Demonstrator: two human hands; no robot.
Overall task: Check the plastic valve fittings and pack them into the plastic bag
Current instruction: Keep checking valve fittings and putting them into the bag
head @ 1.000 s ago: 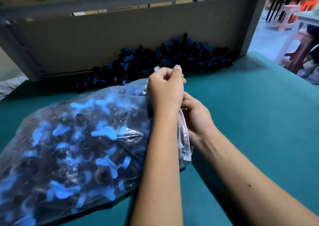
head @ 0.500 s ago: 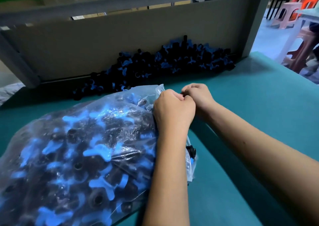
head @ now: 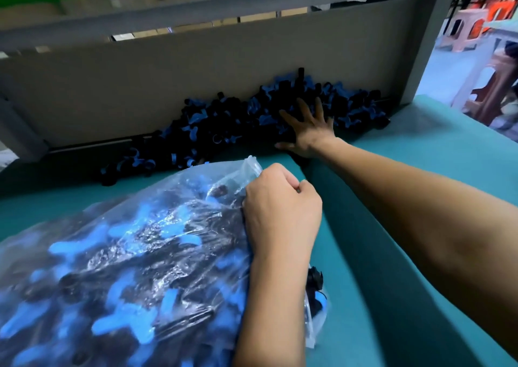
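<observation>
Clear plastic bag, stuffed with black valve fittings with blue handles, lies on the teal table at 8 o'clock in the head view. Left hand sits at the bag's mouth on its right edge, fingers curled tight, grip pinching the bunched plastic. One black fitting shows at the bag's lower right opening, just under the left forearm. Right hand is stretched out to 12 o'clock, fingers spread and straight, palm down on the loose pile of black-and-blue valve fittings, holding nothing. Pile is banked against the grey back panel at the table's far edge, well apart from the bag. Pink plastic stools blurred at 2 o'clock beyond the grey upright post.
</observation>
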